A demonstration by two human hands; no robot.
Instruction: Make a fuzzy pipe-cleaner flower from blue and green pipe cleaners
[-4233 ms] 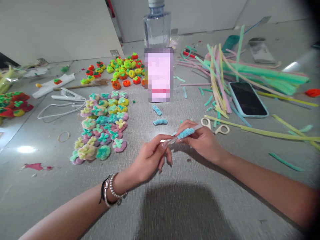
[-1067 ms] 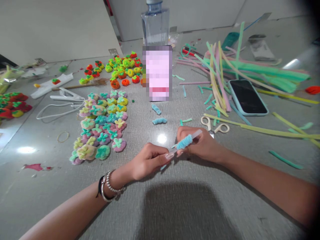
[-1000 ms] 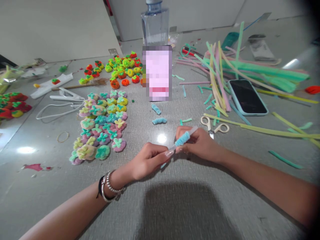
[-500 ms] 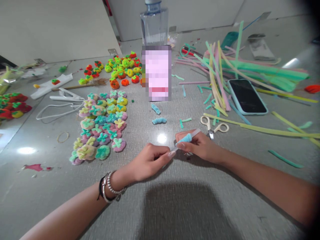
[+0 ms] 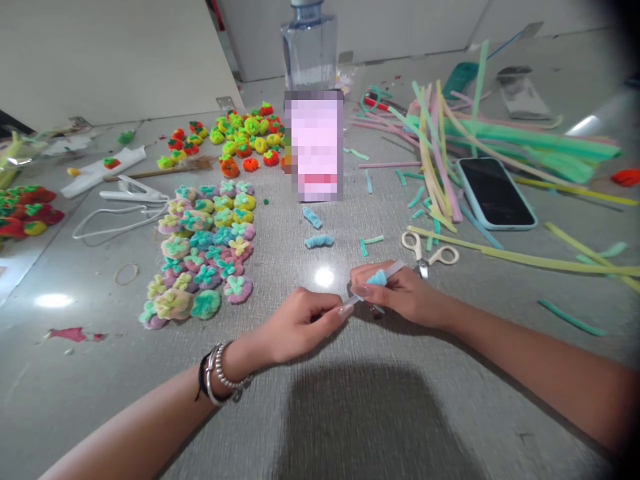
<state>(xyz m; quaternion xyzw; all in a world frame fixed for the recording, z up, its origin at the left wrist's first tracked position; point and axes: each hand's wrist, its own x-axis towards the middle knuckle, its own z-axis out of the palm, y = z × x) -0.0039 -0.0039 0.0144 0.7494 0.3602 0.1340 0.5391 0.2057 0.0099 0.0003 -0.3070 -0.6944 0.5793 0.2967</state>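
A thin clear stick (image 5: 395, 268) carries a light blue pipe cleaner coil (image 5: 379, 278) wound around it. My right hand (image 5: 400, 294) is closed around the coil and the stick, low over the table. My left hand (image 5: 299, 325) pinches the stick's near end between thumb and forefinger, just left of the right hand. Two finished blue coils (image 5: 319, 241) lie on the table a little beyond my hands.
A patch of pastel fuzzy flowers (image 5: 205, 250) lies to the left. Small scissors (image 5: 429, 253) sit just right of my hands. A phone (image 5: 495, 195) and long pipe cleaners (image 5: 500, 143) lie far right. A water bottle (image 5: 309, 45) stands at the back, with orange and yellow pieces (image 5: 240, 142) near it.
My right hand has closed further over the blue coil, hiding most of it. Both hands have stayed in about the same spot, with the stick now lying lower and flatter.
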